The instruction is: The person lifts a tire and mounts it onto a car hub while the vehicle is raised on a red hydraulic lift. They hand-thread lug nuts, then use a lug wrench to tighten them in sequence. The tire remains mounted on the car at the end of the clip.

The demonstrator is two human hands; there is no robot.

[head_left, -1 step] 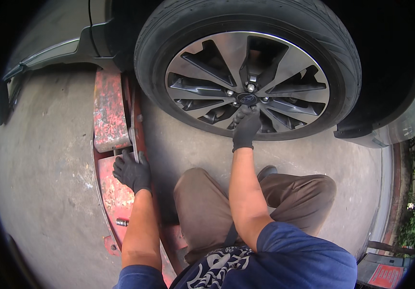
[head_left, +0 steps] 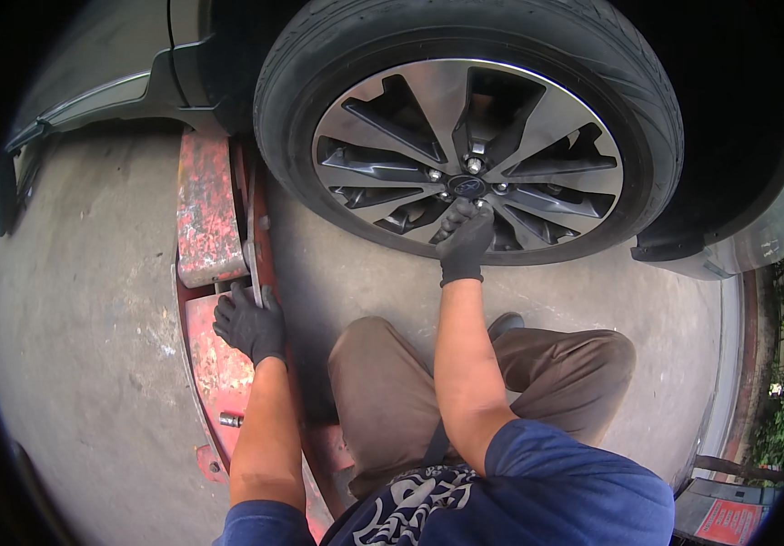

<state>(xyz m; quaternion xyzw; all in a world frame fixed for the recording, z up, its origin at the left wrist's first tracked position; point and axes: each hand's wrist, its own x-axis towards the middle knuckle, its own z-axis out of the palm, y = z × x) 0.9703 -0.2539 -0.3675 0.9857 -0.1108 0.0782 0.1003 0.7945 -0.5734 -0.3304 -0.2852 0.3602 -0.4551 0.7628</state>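
Note:
A silver and black alloy wheel [head_left: 556,146] with its tyre [head_left: 287,109] faces me. Bright lug nuts [head_left: 475,166] ring the dark centre cap [head_left: 467,187]. My right hand [head_left: 465,235], in a black glove, is closed at the lowest lug nut, just below the cap; the fingers partly cover that nut. To the left lies a worn red steel lift arm [head_left: 210,214]. My left hand [head_left: 251,326], gloved too, rests on it, fingers apart, beside the raised edge. A chrome socket [head_left: 231,419] lies on the red metal near my left forearm.
The car body [head_left: 115,77] spans the upper left, and its bumper [head_left: 728,246] hangs at the right of the wheel. My bent knees [head_left: 378,382] are between the lift arm and the wheel. Concrete floor [head_left: 92,300] stretches to the left.
My right hand has shifted very slightly at the lowest lug nut, its fingers turning a little. My left hand and the wheel look the same.

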